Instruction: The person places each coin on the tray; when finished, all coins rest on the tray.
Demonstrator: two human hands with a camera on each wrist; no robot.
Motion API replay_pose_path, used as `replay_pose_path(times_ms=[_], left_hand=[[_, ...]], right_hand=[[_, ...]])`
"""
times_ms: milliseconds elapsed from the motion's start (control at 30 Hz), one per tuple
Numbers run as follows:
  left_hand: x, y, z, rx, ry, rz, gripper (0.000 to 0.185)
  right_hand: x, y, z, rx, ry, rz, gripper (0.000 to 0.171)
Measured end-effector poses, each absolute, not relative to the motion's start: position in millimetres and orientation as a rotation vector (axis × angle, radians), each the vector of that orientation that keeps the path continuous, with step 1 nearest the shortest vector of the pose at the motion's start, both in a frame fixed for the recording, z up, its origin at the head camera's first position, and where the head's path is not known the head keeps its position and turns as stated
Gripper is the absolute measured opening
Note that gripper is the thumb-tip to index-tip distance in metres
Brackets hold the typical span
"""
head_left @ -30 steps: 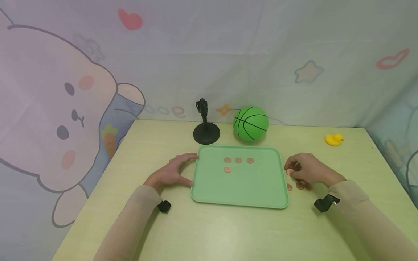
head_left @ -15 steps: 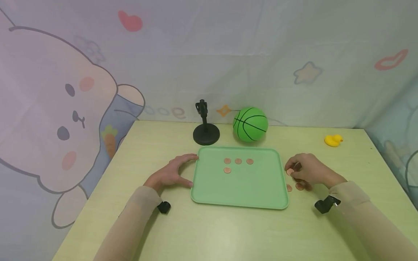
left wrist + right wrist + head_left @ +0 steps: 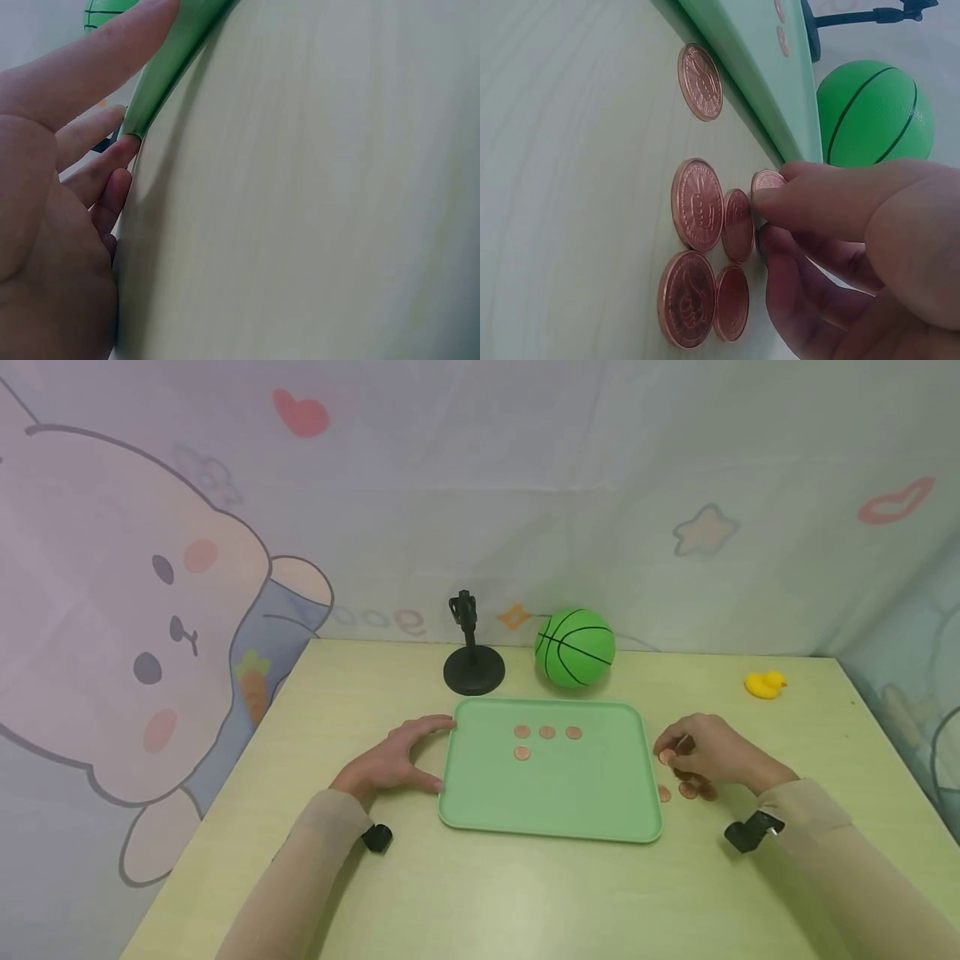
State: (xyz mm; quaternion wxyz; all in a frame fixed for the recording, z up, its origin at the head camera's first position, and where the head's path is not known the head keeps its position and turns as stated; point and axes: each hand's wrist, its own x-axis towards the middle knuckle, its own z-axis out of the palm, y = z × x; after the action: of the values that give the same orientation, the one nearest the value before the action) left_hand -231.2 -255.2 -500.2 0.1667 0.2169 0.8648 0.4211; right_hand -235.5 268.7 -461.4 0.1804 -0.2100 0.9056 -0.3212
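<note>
A pale yellow-green counter (image 3: 525, 893) stands before a cartoon-printed backdrop. Nearest, the right hand (image 3: 708, 752) pinches one copper coin (image 3: 767, 181) between thumb and fingertips, just right of the green tray (image 3: 551, 797), above loose coins (image 3: 697, 202) lying on the counter. The left hand (image 3: 393, 756) rests relaxed, fingers straight, touching the tray's left edge. Four coins (image 3: 547, 732) lie in the tray's far half. Beyond stand a black stand (image 3: 473, 668), a green ball (image 3: 575, 646) and a yellow duck (image 3: 766, 683).
</note>
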Motion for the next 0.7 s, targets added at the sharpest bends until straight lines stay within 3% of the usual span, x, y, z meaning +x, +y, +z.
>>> replay_pose_path(times_ms=[333, 700], left_hand=[[-232.7, -256.2, -501.1, 0.610, 2.442, 1.234, 0.102], [-232.2, -255.4, -500.3, 0.613, 2.443, 1.233, 0.101]], right_hand=[[-233.3, 270.9, -457.2, -0.574, 2.522, -0.945, 0.027], [-235.3, 273.3, -460.7, -0.630, 2.563, -0.879, 0.027]])
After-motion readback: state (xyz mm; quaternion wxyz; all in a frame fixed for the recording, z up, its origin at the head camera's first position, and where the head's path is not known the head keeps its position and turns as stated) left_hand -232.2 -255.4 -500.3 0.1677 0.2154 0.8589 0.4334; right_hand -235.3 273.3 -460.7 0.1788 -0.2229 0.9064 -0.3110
